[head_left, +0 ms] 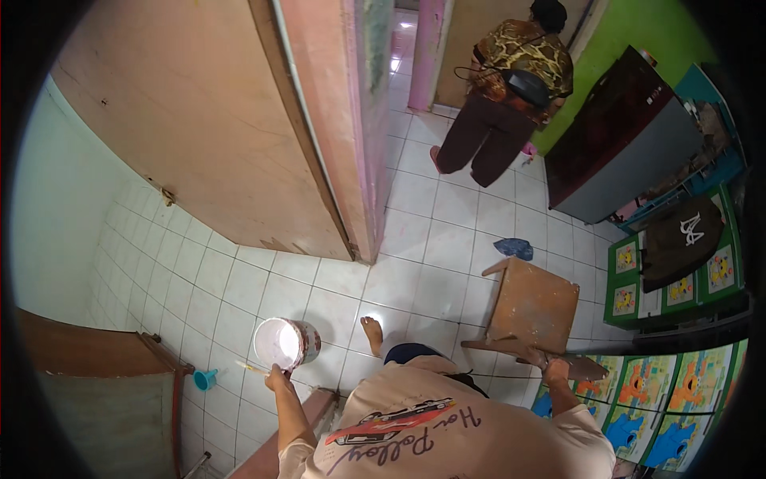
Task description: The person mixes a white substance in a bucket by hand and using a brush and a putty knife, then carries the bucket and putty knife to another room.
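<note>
My left hand [278, 379] is closed at the near edge of a paint bucket [309, 342] with a whitish inside. A thin, pale stick-like thing [250, 367], perhaps a brush, juts out to the left beside these fingers; how it is held is too small to tell. On my right side, my right hand [556, 370] grips the near part of a worn wooden stool [535, 307]. The stool's flat board faces up, and pale specks dot it. My fingers partly hide the edge they hold.
Another person [511, 88] stands bent near the far doorway. A dark fridge [606, 136], green drawers [630, 311] and patterned drawers [686, 383] line the right. A blue plastic bag [513, 248] and a teal dipper [205, 380] lie on the tiles. A wooden door [199, 120] stands left.
</note>
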Available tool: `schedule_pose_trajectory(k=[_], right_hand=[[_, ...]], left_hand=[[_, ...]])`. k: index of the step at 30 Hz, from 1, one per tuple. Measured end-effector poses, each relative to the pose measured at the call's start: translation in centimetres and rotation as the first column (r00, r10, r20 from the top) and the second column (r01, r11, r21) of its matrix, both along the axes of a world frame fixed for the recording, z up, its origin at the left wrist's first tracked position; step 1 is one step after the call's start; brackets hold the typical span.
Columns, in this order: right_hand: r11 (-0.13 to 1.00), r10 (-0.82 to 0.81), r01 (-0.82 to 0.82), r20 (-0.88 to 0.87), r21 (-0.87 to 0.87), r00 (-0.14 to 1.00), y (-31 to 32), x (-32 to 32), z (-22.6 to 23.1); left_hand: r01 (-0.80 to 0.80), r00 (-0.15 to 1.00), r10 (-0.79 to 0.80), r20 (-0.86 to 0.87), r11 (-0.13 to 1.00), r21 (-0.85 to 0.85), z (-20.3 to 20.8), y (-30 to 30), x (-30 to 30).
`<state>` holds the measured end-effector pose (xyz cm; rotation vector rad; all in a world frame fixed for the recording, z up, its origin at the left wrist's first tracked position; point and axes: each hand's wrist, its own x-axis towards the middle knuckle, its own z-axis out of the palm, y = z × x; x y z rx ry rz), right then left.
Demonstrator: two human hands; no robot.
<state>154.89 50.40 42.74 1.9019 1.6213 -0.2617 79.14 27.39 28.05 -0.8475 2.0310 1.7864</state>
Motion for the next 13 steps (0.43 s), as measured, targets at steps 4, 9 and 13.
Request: schedule_pose_trajectory(k=[4, 9, 13], right_hand=[[0.985, 0.159, -0.152, 0.082, -0.085, 0.984, 0.2, 0.3, -1.9], [0.99, 0.126, -0.129, -0.058, -0.051, 0.99, 1.8, -2.5, -6.1], [0.95, 0.152, -0.168, -0.082, -0.262, 0.985, 5.1, -21.0, 0.7]], left_hand=[[-0.065, 0.998, 0.066, 0.021, 0.997, -0.042, 0.9, -3.3, -5.6], [-0.195, 0.981, 0.194, -0.015, 0.973, -0.122, 1.4, -5.0, -11.9], [-0.261, 0.965, 0.261, -0.023, 0.955, -0.144, 2.1, -7.0, -17.4]])
